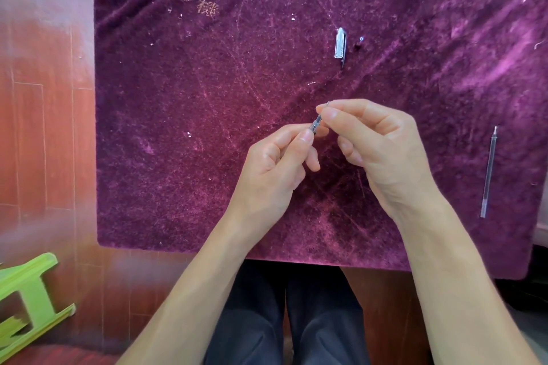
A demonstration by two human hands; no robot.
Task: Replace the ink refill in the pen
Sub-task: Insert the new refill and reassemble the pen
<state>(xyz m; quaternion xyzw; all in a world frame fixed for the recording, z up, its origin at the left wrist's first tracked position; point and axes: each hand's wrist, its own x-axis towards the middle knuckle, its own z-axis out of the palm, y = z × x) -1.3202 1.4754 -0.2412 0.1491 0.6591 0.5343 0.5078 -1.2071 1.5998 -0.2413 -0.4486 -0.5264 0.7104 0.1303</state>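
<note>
Over the middle of a purple velvet cloth [207,98], both my hands hold a clear pen [316,124]. My left hand [275,169] grips its barrel, which is mostly hidden inside the fist. My right hand [376,142] pinches the pen's tip section between thumb and forefinger; only a short clear piece shows between the hands. The clear pen cap [340,44] lies on the cloth farther away, and a tiny dark piece [358,44] sits just right of it. A thin clear ink refill [488,172] lies on the cloth at the right.
The cloth covers a table; red-brown wooden floor [44,98] shows to the left. A green plastic stool [29,299] stands at the lower left. My dark trousers [284,320] are visible below the table's near edge.
</note>
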